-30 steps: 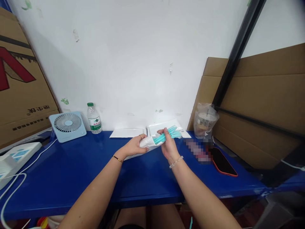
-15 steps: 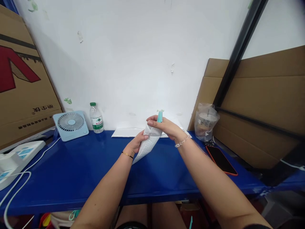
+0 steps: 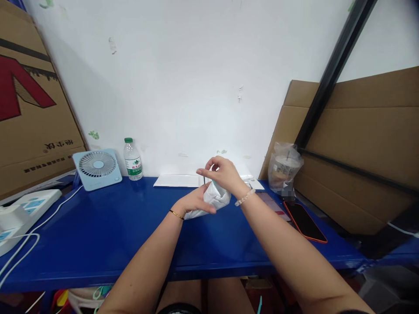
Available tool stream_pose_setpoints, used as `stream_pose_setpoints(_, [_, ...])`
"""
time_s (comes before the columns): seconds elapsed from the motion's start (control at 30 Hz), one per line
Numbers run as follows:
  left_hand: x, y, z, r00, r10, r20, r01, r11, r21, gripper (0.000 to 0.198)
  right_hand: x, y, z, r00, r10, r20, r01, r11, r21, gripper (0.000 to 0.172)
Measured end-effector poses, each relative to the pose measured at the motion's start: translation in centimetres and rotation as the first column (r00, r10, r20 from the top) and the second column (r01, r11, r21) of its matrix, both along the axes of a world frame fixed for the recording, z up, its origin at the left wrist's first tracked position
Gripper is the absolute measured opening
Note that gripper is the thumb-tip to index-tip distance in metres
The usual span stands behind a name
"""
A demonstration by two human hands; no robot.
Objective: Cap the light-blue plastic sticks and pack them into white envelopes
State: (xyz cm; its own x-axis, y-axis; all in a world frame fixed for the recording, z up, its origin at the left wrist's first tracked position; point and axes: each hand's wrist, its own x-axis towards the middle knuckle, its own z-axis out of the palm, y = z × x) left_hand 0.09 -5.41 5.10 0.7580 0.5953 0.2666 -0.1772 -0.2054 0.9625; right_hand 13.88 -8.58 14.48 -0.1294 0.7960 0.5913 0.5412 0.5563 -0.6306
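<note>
My left hand (image 3: 195, 201) is wrapped round a white pouch (image 3: 216, 196), its thumb lying across the front. The pouch lies low over the blue table (image 3: 131, 235), its crumpled end turned to the right. Just above that end is my right hand (image 3: 222, 173), thumb and forefinger pinched together on a thin dark item (image 3: 204, 179) too small to name. A bit of turquoise (image 3: 214, 180) shows between the right hand and the pouch, mostly hidden by the fingers.
Behind the hands, white sheets (image 3: 176, 180) lie along the wall. A fan (image 3: 97, 169), a bottle (image 3: 133, 160) and a power strip (image 3: 32, 209) are on the left. To the right are a bagged cup (image 3: 284, 168), a phone (image 3: 304, 221) and cardboard (image 3: 369, 152).
The pouch has tipped down from upright to nearly flat. My left hand has turned over it. My right hand's fingers have moved from the pouch's top edge to a pinch above it.
</note>
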Motion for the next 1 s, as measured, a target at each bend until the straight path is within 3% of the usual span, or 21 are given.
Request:
stream_pose_setpoints(0.1, [0.0,-0.4,0.2,0.990,0.040,-0.132,-0.031,0.997,0.066,0.061,-0.2,0.0,-0.6,0.999,0.019,0.026,-0.019,1.000,-0.001,0.033])
stream_pose_setpoints(0.2, [-0.5,-0.1,0.5,0.997,0.073,-0.037,-0.074,0.997,-0.030,0.064,1.1,-0.8,0.2,0.984,0.174,0.031,-0.174,0.985,-0.013,0.037])
stream_pose_setpoints(0.33, [-1.2,0.8,1.0,0.986,0.051,0.160,-0.022,0.984,-0.177,0.071,3.4,-2.4,2.5,0.875,0.479,0.067,-0.475,0.878,-0.066,0.032])
stream_pose_setpoints(0.4, [-1.2,1.0,1.1,0.974,-0.002,0.228,0.056,0.972,-0.227,0.074,4.2,-2.8,3.2,0.813,0.564,0.143,-0.556,0.826,-0.096,0.027])
stream_pose_setpoints(0.47, [-1.2,1.0,1.2,0.969,-0.073,0.237,0.135,0.957,-0.257,0.074,4.7,-2.8,3.5,0.790,0.575,0.215,-0.567,0.817,-0.101,0.029])
stream_pose_setpoints(0.6, [-1.3,0.6,1.9,0.956,-0.086,0.282,0.157,0.959,-0.238,0.087,5.0,-1.8,3.5,0.895,0.410,0.175,-0.426,0.903,0.061,0.018])
stream_pose_setpoints(0.67, [-1.5,0.6,2.8,0.942,-0.030,0.333,0.098,0.977,-0.189,0.091,4.9,-0.9,3.5,0.921,0.340,0.188,-0.363,0.926,0.104,0.018])
stream_pose_setpoints(0.77, [-1.4,0.8,4.7,0.949,0.113,0.294,-0.092,0.992,-0.087,0.076,4.7,0.1,3.7,0.913,0.296,0.281,-0.335,0.937,0.100,0.019])
stream_pose_setpoints(0.83, [-1.1,0.6,6.1,0.924,0.270,0.271,-0.284,0.959,0.010,0.054,4.6,0.1,3.9,0.921,0.263,0.288,-0.310,0.942,0.130,0.019])
stream_pose_setpoints(0.9, [-1.1,-0.3,7.3,0.868,0.403,0.291,-0.449,0.887,0.112,0.035,4.8,-0.9,3.8,0.925,0.251,0.285,-0.304,0.939,0.160,0.018])
stream_pose_setpoints(1.0, [-1.9,-3.5,7.5,0.869,0.443,0.220,-0.486,0.847,0.216,0.025,5.1,-3.8,2.5,0.919,0.272,0.284,-0.322,0.936,0.145,0.016])
